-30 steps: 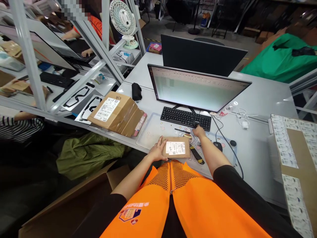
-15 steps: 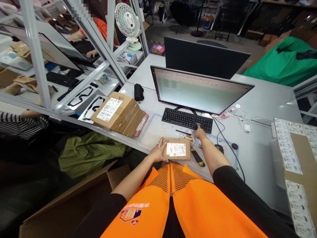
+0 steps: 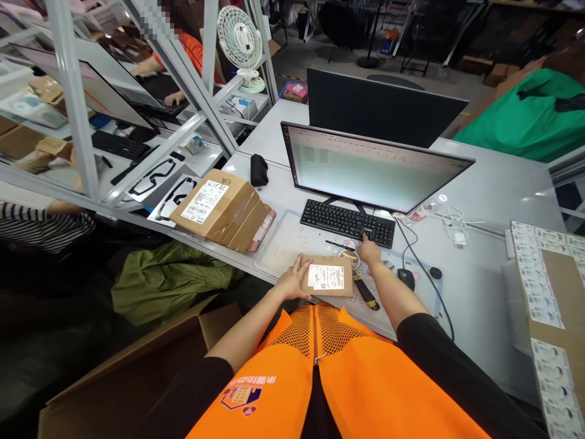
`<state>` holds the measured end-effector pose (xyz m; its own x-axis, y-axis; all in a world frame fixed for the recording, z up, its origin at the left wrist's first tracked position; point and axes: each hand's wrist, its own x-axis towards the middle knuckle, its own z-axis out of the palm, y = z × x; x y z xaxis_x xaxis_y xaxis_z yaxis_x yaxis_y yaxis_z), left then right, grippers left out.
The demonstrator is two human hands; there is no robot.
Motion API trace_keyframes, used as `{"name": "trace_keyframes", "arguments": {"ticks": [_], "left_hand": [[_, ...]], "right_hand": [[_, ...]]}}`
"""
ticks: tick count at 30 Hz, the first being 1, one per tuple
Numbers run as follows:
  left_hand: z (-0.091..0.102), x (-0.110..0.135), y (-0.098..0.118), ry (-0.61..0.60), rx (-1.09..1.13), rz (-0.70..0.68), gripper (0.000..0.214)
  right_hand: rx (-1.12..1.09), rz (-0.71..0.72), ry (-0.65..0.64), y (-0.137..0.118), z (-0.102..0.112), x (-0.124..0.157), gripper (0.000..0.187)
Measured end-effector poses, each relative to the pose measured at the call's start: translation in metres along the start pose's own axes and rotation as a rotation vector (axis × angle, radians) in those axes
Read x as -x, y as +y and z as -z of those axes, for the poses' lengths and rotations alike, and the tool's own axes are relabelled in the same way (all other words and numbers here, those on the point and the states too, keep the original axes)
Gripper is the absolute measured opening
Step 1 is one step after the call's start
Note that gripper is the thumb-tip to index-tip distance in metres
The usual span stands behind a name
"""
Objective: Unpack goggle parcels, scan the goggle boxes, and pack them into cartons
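My left hand (image 3: 291,281) grips the left end of a small flat cardboard box (image 3: 345,292), which lies on the desk close to my orange vest. A white printed label (image 3: 326,277) faces up on the box. At the lower edge of the black keyboard (image 3: 329,217), my right hand (image 3: 369,250) touches a key with its index finger stretched out. The other fingers of that hand are partly hidden, and no object shows in it. A yellow-and-black cutter (image 3: 366,292) lies right of the small box, and a black pen (image 3: 340,245) lies above it.
A lit monitor (image 3: 375,171) stands behind the keyboard. Larger taped cartons (image 3: 219,207) sit on the left. A black mouse (image 3: 406,279) with its cable lies right of my forearm. Below left is an open carton (image 3: 128,372). Other people work beyond the metal frame (image 3: 183,79).
The view has shifted slightly, so everything appears a little farther right. My left hand stays on the small box, and my right index finger remains at the keyboard's lower edge.
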<state>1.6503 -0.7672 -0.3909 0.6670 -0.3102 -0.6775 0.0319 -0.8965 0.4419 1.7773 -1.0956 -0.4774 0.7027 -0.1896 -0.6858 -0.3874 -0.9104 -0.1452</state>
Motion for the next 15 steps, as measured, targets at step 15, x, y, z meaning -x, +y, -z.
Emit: {"name": "trace_keyframes", "arguments": {"ticks": [15], "left_hand": [[-0.003, -0.001, -0.002, 0.015, -0.008, -0.015, 0.149]], "right_hand": [[-0.111, -0.007, -0.083, 0.008, 0.026, -0.018, 0.087]]}}
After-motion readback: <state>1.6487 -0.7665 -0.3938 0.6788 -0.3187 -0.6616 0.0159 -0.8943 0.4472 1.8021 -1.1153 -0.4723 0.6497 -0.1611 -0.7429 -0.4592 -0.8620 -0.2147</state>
